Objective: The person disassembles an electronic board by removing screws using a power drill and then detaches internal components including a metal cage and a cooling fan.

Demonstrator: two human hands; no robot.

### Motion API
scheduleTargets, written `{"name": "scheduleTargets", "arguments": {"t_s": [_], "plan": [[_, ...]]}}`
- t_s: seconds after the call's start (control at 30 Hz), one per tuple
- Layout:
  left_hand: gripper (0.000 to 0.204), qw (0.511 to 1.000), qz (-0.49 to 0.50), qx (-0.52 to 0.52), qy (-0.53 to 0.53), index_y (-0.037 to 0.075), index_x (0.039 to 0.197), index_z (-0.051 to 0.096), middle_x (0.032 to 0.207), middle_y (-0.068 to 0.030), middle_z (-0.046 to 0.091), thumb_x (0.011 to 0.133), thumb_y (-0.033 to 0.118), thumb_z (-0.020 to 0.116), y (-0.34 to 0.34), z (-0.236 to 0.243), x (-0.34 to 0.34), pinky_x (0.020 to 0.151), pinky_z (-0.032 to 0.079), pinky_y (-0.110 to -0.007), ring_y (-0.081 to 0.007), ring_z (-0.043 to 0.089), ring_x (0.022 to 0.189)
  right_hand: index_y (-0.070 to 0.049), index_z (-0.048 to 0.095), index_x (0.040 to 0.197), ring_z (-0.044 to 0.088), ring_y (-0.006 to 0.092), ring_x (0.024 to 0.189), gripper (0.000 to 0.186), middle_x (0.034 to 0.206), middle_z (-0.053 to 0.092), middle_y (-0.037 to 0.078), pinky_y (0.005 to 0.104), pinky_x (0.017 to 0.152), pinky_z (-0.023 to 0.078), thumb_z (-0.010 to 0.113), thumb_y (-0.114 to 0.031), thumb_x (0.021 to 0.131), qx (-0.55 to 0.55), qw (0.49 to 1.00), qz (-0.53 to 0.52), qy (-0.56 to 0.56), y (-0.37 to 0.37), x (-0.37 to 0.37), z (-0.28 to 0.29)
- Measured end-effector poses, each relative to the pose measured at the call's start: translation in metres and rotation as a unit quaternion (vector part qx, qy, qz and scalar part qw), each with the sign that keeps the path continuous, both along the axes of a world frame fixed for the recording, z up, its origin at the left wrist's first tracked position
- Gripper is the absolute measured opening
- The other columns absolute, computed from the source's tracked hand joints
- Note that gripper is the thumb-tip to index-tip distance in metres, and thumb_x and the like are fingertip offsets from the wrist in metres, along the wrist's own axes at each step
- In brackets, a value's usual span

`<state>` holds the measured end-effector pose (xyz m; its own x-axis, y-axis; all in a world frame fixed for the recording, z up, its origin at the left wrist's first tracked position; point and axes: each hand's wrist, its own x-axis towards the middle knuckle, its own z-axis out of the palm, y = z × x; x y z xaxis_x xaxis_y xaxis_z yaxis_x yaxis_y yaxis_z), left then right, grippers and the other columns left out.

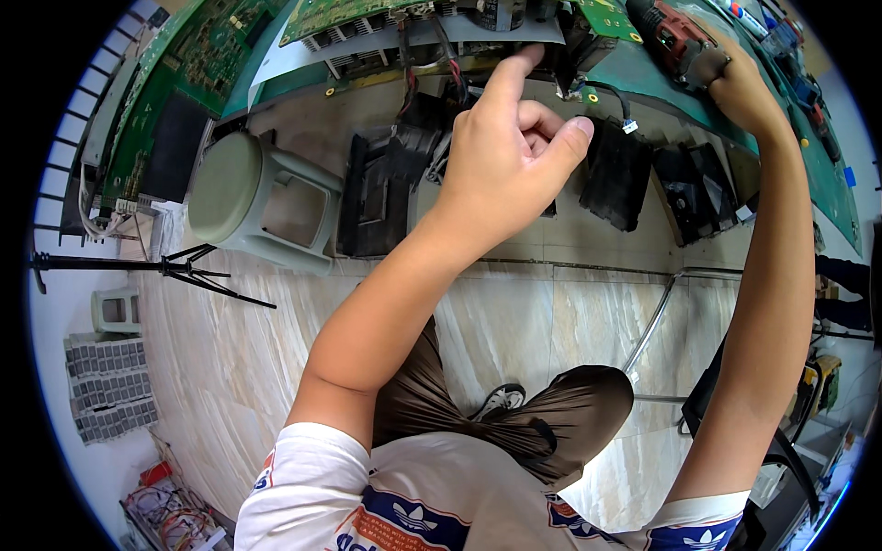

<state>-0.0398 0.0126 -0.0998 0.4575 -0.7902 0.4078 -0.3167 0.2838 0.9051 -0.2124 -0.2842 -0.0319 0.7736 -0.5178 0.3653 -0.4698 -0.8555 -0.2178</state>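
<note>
Head camera view: the circuit board unit stood on the bench and served as the reference for all positions. A white sheet lay under it, projecting beyond its left end. A dark cylinder and dark cables with red strands were observed along its near side.

The left hand was found just in front of the unit. Its index finger was outstretched to the unit's near edge; whether the tip made contact could not be determined. The remaining fingers were curled toward the palm, with the thumb extended to the right.

The right hand was found to the right of the unit, closed about the rear end of a red and black power tool. The fingers on the far side were hidden. The tool lay to the right of the unit, over the green bench mat; whether it rested on the mat could not be told.

A large green circuit board was recorded to the left of the unit. Below the unit were black casings, and below and to its left a grey-green stool. A black tripod stood farther out on that lower left side.
</note>
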Motion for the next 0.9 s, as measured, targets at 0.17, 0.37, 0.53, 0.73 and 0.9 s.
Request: {"name": "scheduleTargets", "arguments": {"t_s": [0.17,0.37,0.53,0.73,0.9], "plan": [[0.071,0.999,0.032,0.001,-0.013,-0.011,0.141,0.034,0.074,-0.0044,0.067,0.087,0.015,0.071,0.010,0.003,-0.009,0.065,0.047,-0.020,-0.0047,0.055,0.061,-0.010,0.049,0.143,0.051,0.0283,0.127,0.077,0.133,0.057,0.016,0.0320,0.110,0.033,0.043,0.017,0.071,-0.019,0.999,-0.030,0.007,-0.003,-0.002,-0.002],[0.071,1.000,-0.001,0.002,-0.015,-0.011,0.141,0.034,0.072,-0.0041,0.066,0.086,0.014,0.070,0.006,0.001,-0.007,0.063,0.046,-0.021,-0.0038,0.053,0.060,-0.009,0.049,0.142,0.051,0.0268,0.127,0.076,0.133,0.058,0.015,0.0317,0.110,0.033,0.042,0.016,0.071,0.031,0.999,-0.030,0.000,0.001,-0.002,0.003],[0.066,1.000,-0.009,-0.006,-0.015,-0.009,0.138,0.036,0.072,-0.0053,0.066,0.085,0.013,0.069,0.003,0.006,-0.003,0.064,0.047,-0.022,-0.0055,0.054,0.060,-0.008,0.048,0.142,0.051,0.0249,0.127,0.075,0.134,0.057,0.015,0.0313,0.110,0.032,0.041,0.016,0.071,0.031,0.999,-0.023,0.001,0.005,-0.001,0.005],[0.071,0.998,-0.047,0.006,0.028,-0.006,0.141,0.031,0.072,-0.0059,0.066,0.085,0.013,0.069,0.005,0.005,0.001,0.064,0.047,-0.023,-0.0059,0.055,0.060,-0.007,0.047,0.142,0.049,0.0226,0.128,0.077,0.135,0.057,0.013,0.0301,0.111,0.031,0.040,0.018,0.070,0.068,0.997,-0.026,-0.001,0.004,-0.004,0.007],[0.071,0.999,-0.031,0.003,0.024,-0.005,0.141,0.031,0.073,-0.0058,0.067,0.085,0.014,0.069,0.012,0.002,-0.002,0.062,0.046,-0.021,-0.0050,0.055,0.059,-0.006,0.048,0.142,0.049,0.0236,0.130,0.079,0.135,0.057,0.014,0.0301,0.111,0.030,0.039,0.020,0.068,0.108,0.994,0.007,-0.019,0.012,-0.001,0.007]]}}
